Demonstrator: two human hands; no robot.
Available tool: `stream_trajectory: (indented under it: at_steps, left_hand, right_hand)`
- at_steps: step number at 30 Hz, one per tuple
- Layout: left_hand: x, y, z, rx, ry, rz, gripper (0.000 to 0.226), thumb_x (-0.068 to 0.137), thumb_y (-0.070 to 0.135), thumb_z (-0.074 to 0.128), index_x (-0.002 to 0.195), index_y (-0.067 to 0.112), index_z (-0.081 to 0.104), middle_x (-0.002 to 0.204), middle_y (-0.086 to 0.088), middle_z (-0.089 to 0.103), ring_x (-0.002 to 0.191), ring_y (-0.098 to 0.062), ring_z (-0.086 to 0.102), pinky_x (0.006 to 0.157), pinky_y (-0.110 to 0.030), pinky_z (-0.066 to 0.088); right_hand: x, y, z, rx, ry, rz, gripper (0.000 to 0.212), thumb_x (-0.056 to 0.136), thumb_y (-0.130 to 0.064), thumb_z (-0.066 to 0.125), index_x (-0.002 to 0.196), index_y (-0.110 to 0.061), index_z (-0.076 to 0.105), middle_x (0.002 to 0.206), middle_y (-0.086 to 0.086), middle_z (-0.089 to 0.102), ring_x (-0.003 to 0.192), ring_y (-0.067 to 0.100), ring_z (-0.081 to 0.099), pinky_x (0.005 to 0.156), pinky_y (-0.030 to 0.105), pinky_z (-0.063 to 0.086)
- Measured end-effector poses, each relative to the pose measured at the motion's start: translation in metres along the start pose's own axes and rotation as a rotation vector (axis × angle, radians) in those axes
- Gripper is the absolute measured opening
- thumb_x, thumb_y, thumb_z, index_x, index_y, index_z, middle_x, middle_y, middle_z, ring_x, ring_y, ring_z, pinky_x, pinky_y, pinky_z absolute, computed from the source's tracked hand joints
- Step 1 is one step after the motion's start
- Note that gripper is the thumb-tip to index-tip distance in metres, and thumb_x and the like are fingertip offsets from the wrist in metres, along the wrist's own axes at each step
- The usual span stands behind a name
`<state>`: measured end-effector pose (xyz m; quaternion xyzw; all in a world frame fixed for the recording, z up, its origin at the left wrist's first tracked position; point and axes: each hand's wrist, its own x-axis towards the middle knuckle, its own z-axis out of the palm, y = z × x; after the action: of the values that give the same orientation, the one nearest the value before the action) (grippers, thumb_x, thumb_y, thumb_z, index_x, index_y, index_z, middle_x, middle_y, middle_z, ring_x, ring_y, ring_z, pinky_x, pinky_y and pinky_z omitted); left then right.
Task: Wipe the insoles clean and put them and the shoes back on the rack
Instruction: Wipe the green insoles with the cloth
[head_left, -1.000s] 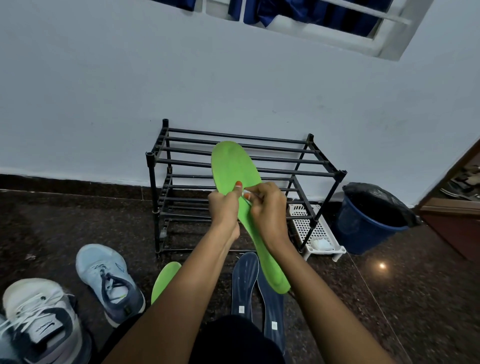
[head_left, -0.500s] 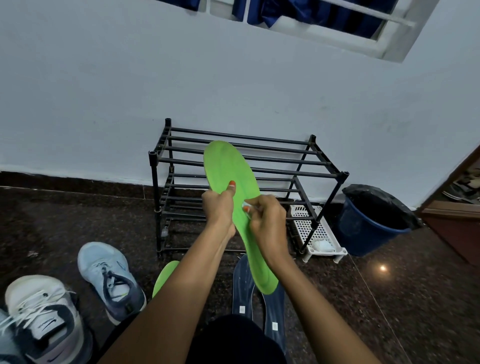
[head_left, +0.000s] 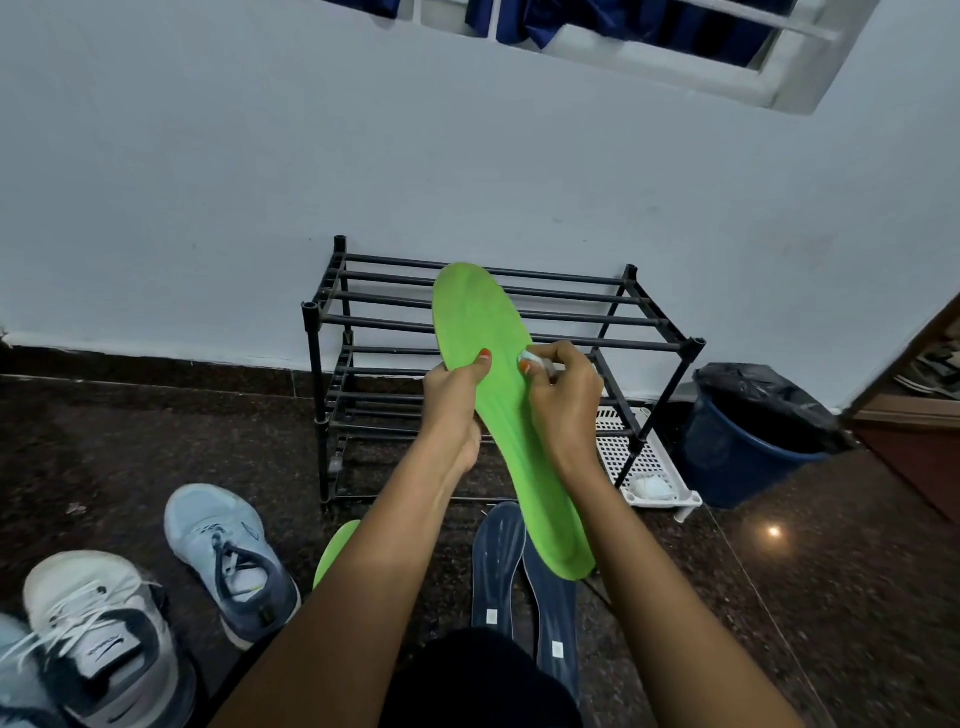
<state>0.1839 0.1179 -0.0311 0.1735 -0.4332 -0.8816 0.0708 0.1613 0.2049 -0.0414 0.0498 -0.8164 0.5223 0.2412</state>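
A bright green insole (head_left: 485, 332) is held up in front of the black shoe rack (head_left: 649, 322). My left hand (head_left: 454, 400) grips its left edge, thumb on the top face. My right hand (head_left: 563, 400) pinches a small white wipe (head_left: 535, 359) against the insole's right side. A second green insole (head_left: 335, 553) lies on the floor, mostly hidden by my left forearm. Two dark blue insoles (head_left: 498, 561) lie side by side on the floor below. A light blue sneaker (head_left: 228, 556) and a white and grey sneaker (head_left: 98, 639) stand at the lower left.
A white perforated tray (head_left: 631, 457) with a crumpled white wad in it sits under the rack's right end. A blue bin (head_left: 743, 447) lined with a black bag stands to the right. A wooden door frame (head_left: 914, 358) is at the far right. The floor is dark polished stone.
The insole has swung a little to the right and my right hand with the wipe has slid up along its right side. My left hand keeps its grip.
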Motion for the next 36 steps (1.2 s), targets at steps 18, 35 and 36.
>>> stream_trajectory:
  at_steps: [18,35,36]
  left_hand:
    - [-0.002,0.001,-0.004,-0.03,-0.062,-0.154,0.035,0.101,0.032,0.036,0.097,0.006,0.058,0.083,-0.009,0.064,0.07,-0.022,0.061,0.064,-0.03,0.053]
    - [-0.006,-0.015,0.004,-0.131,-0.138,-0.183,0.038,0.101,0.031,0.033,0.102,0.004,0.06,0.091,-0.008,0.066,0.083,-0.018,0.063,0.078,-0.026,0.051]
    - [-0.006,-0.015,0.004,-0.142,-0.137,-0.188,0.039,0.102,0.032,0.032,0.105,0.004,0.059,0.092,-0.008,0.066,0.084,-0.018,0.063,0.078,-0.026,0.051]
  right_hand:
    - [-0.029,-0.001,0.0,-0.154,-0.197,-0.174,0.014,0.081,0.004,0.063,0.088,-0.005,0.071,0.089,0.009,0.063,0.082,0.015,0.057,0.072,0.01,0.042]
    - [-0.022,-0.007,0.005,-0.166,-0.103,-0.109,0.017,0.08,0.014,0.053,0.084,0.005,0.066,0.088,0.016,0.058,0.074,0.013,0.053,0.061,0.001,0.036]
    - [-0.02,-0.007,0.006,-0.172,-0.096,-0.105,0.017,0.08,0.015,0.052,0.084,0.006,0.066,0.089,0.017,0.058,0.075,0.014,0.052,0.061,0.001,0.036]
